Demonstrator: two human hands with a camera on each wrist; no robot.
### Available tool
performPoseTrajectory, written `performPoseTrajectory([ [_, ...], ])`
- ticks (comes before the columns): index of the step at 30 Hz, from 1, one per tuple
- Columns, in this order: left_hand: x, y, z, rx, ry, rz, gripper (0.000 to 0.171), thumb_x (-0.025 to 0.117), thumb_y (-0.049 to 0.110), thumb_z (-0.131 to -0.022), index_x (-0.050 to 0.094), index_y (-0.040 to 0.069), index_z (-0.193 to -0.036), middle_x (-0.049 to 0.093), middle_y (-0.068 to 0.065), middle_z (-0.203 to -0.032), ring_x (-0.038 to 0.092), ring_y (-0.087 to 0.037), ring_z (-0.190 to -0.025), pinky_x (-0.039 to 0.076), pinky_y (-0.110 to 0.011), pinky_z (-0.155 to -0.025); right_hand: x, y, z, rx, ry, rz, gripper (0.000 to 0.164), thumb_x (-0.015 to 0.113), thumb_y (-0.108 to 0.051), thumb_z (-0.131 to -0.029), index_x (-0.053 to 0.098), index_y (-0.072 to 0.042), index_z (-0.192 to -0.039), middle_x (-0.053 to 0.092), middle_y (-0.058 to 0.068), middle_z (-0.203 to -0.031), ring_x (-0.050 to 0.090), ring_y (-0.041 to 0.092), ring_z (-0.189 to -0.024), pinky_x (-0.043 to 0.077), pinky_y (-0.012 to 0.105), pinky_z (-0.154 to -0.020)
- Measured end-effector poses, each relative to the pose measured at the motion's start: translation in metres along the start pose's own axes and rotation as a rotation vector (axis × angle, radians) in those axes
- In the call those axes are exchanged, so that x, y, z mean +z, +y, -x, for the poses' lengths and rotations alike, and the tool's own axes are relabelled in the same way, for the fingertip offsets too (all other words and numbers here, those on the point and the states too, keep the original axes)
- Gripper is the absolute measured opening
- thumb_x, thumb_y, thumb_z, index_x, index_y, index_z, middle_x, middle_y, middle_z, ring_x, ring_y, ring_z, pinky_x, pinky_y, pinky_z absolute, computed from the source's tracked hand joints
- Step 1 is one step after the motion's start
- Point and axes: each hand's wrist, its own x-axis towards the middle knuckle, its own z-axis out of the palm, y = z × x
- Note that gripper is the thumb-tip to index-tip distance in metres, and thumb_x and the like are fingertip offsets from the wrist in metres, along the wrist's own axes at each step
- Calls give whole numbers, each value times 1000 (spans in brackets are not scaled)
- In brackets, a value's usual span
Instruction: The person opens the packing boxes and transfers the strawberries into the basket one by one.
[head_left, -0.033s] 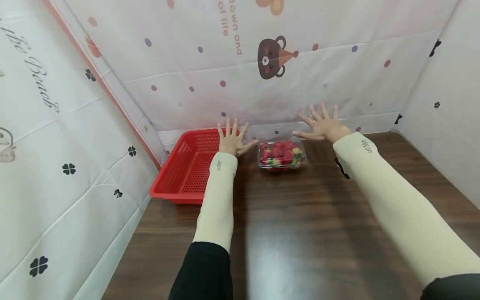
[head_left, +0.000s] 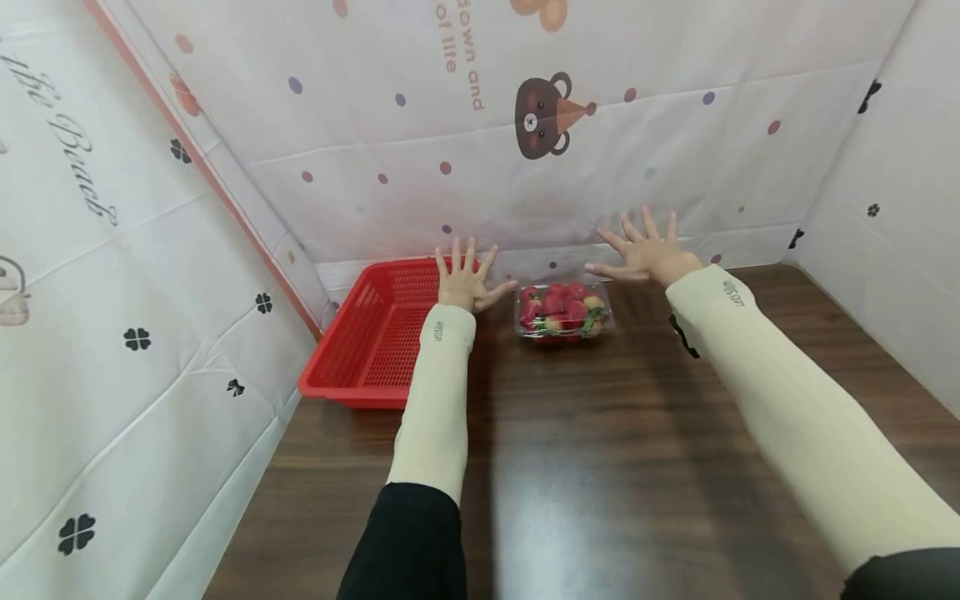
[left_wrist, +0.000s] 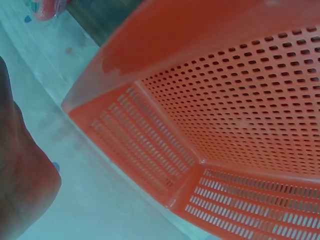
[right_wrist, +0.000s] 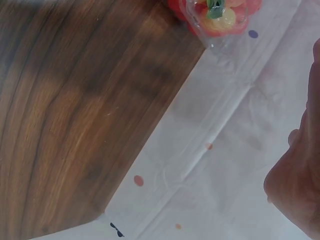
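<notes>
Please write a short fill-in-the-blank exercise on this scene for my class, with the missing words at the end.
1. In the head view, the plastic basket is coloured ____.
2. The clear container holds red fruits called ____.
3. The hand nearer the basket is the person's ____ one.
4. The printed bear wears a pointed ____.

Missing words: red; strawberries; left; hat.

head camera high, facing forward and down; wrist cameras closer; head, left wrist share red basket (head_left: 360,393)
</notes>
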Motion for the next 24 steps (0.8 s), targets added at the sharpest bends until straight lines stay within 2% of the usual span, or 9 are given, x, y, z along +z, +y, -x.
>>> performPoseTrajectory([
  [4, 1, 0, -3, 23, 2, 17, 84, 11, 84, -80, -15, 41, -147, -10, -7, -160, -13, -36, -145, -7, -63, -111, 1, 0, 1, 5, -2, -9, 90, 24, -78, -85, -7, -26, -152, -17, 23, -154, -31, 44, -134, -25, 72, -93],
  [8, -1, 1, -8, 58, 21, 37, 93, 15, 89, -74, -13, 40, -148, -13, -7, -159, -16, -37, -144, -9, -65, -109, -1, 0, 3, 12, 6, -18, 93, 28, -79, -83, -11, -27, -151, -22, 23, -153, -31, 45, -133, -22, 75, -92],
  [15, -11, -1, -2, 73, 61, -2, 100, 29, 89, -73, -20, 40, -145, -12, -7, -159, -18, -37, -143, -8, -67, -108, 0, 2, -4, -16, 2, -14, 98, 37, -77, -82, -16, -29, -149, -23, 21, -153, -32, 46, -133, -22, 76, -90],
  [19, -14, -2, 0, 106, 23, -21, 104, 35, 89, -70, -16, 40, -147, -9, -6, -160, -21, -38, -142, -7, -67, -108, 3, 4, -9, -45, 17, 11, 102, 38, -80, -80, -14, -28, -150, -17, 20, -155, -28, 46, -135, -23, 75, -91],
  [24, -16, 4, -1, 199, -62, -47, 111, 48, 87, -66, -5, 38, -150, -4, -4, -160, -19, -36, -143, -6, -66, -109, 14, 2, -10, -64, 35, 42, 110, 47, -80, -76, -5, -21, -152, -12, 24, -155, -17, 50, -138, -15, 75, -97],
])
